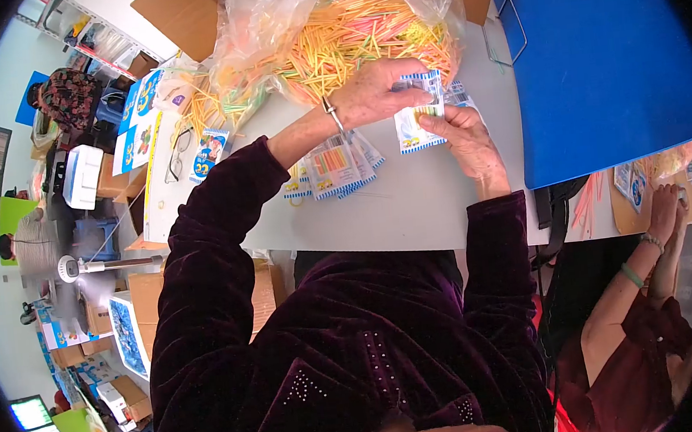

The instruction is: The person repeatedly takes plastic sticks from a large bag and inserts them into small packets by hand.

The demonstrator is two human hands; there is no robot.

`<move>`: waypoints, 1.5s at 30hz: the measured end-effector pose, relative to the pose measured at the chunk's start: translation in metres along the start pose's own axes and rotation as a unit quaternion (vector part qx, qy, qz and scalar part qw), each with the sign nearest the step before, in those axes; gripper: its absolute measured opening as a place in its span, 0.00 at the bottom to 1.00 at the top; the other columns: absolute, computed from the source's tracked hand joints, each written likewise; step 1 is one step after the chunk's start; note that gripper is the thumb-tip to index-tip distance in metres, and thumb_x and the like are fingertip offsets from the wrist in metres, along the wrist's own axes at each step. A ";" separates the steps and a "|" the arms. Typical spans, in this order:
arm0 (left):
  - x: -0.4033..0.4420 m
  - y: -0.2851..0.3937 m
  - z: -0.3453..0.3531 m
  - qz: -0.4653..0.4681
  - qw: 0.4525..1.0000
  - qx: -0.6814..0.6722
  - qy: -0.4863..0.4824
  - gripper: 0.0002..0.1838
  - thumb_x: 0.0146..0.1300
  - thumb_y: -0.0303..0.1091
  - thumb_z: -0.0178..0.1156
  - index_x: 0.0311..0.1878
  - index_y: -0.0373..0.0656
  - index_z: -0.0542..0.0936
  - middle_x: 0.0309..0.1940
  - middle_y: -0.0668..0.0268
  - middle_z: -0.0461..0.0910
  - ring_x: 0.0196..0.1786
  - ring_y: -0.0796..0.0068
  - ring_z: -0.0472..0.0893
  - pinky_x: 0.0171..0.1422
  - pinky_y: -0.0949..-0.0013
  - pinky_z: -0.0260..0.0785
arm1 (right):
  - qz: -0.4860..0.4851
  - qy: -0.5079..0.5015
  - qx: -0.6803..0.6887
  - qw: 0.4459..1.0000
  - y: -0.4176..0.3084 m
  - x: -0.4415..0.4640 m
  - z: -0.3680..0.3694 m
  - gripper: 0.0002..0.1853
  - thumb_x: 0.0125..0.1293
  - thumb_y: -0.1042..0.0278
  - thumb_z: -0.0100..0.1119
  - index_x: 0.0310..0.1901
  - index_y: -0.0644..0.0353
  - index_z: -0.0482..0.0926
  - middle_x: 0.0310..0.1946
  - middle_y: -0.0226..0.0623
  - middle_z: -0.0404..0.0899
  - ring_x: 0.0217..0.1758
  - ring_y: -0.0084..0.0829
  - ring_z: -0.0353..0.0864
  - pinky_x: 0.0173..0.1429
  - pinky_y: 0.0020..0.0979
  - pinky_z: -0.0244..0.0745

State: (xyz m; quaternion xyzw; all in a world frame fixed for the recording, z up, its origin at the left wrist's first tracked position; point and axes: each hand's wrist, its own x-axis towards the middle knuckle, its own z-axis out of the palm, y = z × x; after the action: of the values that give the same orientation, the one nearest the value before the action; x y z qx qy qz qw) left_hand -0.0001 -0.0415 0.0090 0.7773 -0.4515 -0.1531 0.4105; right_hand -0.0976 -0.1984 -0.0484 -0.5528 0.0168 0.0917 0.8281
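Both hands hold one small printed packet (411, 134) with blue-striped ends and a see-through window, above the grey table. My left hand (370, 94), with a bracelet at the wrist, grips its upper part, thumb across the front. My right hand (468, 135) pinches its right side between thumb and fingers. Colourful thin sticks show through the window. Behind it, partly hidden, lies another packet (461, 97). A fanned pile of filled packets (331, 161) rests below my left wrist. Beyond my hands, a large clear bag (252, 39) spills over with yellow, orange and pink sticks (346, 31).
A blue panel (597, 71) stands at the right. Glasses (178, 155) and a blue-and-white packet (209, 154) lie at the left. A co-worker's hands (670, 208) are at the far right, near more packets. A cardboard box (180, 16) is behind the bag.
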 end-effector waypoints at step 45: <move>-0.011 -0.021 0.000 0.042 0.996 0.017 0.071 0.10 0.55 0.35 0.60 0.35 0.39 0.77 0.24 0.64 0.76 0.27 0.76 0.74 0.33 0.73 0.66 | -0.193 0.138 -0.267 0.934 -0.011 0.002 0.011 0.05 0.57 0.74 0.59 0.34 0.65 0.76 0.25 0.23 0.73 0.29 0.12 0.67 0.32 0.16 0.63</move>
State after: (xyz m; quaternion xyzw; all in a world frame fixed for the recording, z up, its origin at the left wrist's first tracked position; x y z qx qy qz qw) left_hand 0.0062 -0.0267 -0.0088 0.7734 -0.4559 -0.0726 0.4344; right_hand -0.0948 -0.1926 -0.0342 -0.7532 -0.0013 -0.1454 0.6415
